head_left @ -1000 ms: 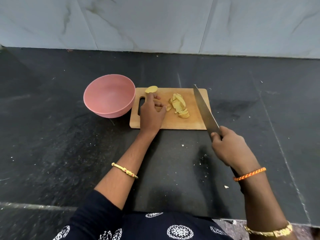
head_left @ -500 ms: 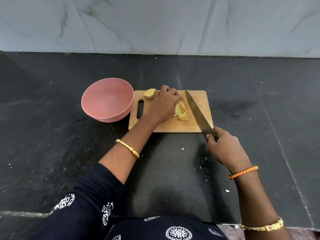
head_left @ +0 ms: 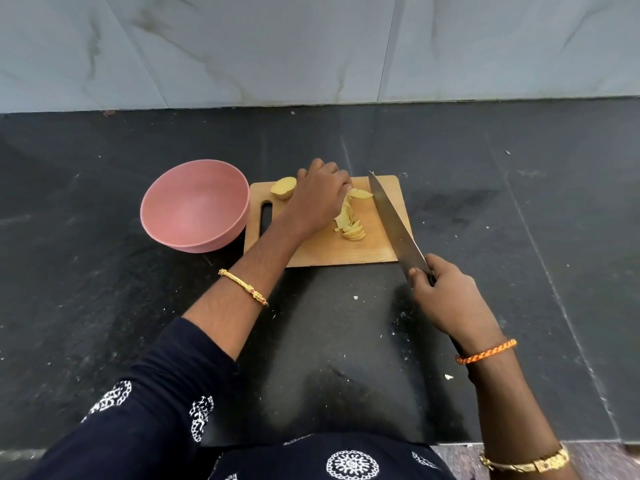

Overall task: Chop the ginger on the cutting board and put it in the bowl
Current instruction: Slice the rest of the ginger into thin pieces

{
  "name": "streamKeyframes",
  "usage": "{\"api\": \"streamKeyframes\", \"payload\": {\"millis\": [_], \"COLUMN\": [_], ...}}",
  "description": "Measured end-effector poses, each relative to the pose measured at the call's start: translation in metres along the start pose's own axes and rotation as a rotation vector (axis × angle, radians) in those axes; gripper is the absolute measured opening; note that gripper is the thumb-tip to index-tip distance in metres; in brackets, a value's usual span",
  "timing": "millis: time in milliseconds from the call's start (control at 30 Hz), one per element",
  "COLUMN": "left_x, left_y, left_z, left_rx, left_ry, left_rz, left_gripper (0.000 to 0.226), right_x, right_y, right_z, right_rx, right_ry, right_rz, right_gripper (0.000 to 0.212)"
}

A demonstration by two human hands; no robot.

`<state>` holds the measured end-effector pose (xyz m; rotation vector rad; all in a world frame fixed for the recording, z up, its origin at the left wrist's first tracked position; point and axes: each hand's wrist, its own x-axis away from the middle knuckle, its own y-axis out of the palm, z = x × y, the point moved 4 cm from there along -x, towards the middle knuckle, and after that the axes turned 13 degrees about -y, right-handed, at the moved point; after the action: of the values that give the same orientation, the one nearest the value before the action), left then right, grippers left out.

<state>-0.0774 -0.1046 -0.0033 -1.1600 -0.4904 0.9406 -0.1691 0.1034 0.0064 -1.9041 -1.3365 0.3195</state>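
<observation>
Left grip [head_left: 320, 199] covers the near-left part of the ginger slices [head_left: 349, 220]; fingertips hidden behind its own knuckles, so contact with the slices can't be told. Right grip [head_left: 446, 296] hides the knife [head_left: 394, 223] handle, only the blade shows. Left forearm covers part of the cutting board [head_left: 381, 247]. White specks on the surface [head_left: 104, 306] near the right grip too small to identify.

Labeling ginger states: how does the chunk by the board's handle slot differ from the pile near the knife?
The chunk is one whole piece with tan skin; the pile is thin pale-yellow slices. The chunk lies alone, untouched; the pile sits against the left hand, with the knife in the right hand just beside it. Both lie on the board, none in the bowl.
</observation>
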Motion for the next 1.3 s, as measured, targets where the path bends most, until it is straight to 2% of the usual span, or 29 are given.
{"api": "streamKeyframes", "payload": {"millis": [100, 367, 633, 900, 1067, 1300], "left_x": [-0.003, 0.004, -0.001, -0.004, -0.009, 0.002], "left_y": [-0.002, 0.014, 0.012, 0.014, 0.014, 0.009], "left_z": [0.007, 0.011, 0.019, 0.021, 0.017, 0.019], "left_rx": [-0.041, -0.139, -0.088, 0.015, 0.072, 0.045], "left_ry": [0.034, 0.062, 0.032, -0.112, -0.229, -0.188], "left_rz": [0.02, -0.079, -0.014, 0.024, 0.029, 0.057], "left_gripper": [0.028, 0.036, 0.028, 0.026, 0.022, 0.018], "right_x": [0.001, 0.0, -0.007, -0.009, 0.014, 0.008], "right_y": [-0.001, -0.001, 0.006, 0.008, 0.0, -0.003], "right_z": [0.0, 0.0, -0.005, -0.014, -0.007, -0.013], "right_rx": [-0.004, 0.001, 0.072, 0.144, 0.183, 0.058], "right_ry": [-0.006, -0.018, 0.013, 0.035, 0.041, 0.017], "right_rz": [0.037, 0.035, -0.007, -0.134, -0.182, -0.042], "right_gripper": [0.019, 0.017, 0.018, 0.022, 0.015, 0.017]}}
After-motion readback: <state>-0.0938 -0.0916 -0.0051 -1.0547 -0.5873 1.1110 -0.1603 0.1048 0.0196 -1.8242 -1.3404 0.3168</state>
